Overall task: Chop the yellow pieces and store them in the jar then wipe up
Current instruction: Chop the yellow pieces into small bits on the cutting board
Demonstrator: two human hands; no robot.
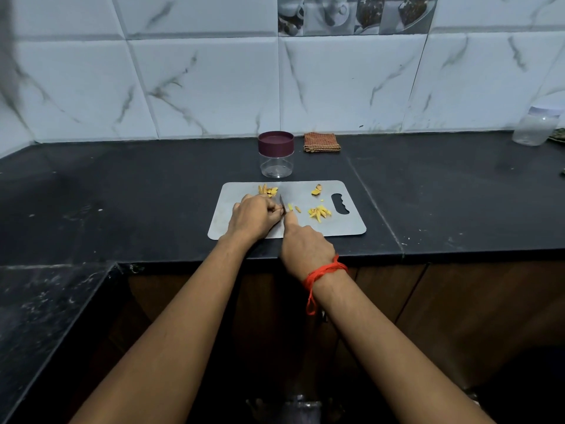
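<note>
1. Pieces [319, 212]: yellow, small, cut sticks. All lie on board [351, 231] in loose heaps: back-left, back-right, right by the handle slot, plus a few strays beside the blade. Judged light, firm, prob. a bit slick; will scatter. Best scooped in a bunch or pushed off the board edge, not picked up singly.
2. Knife [282, 203]: short blade, tip down on board mid-left.
3. Right hand [305, 249]: fingers clamped on knife handle, index along the spine.
4. Left hand [255, 217]: fingers curled, tips at the blade, apparently pinning a piece; the piece itself is hidden.
5. Jar [276, 154]: clear, holds nothing, lid on, just behind board.
6. Cloth [322, 142]: folded, right of jar, by wall.
7. Table [153, 194]: dark, carries all.
</note>
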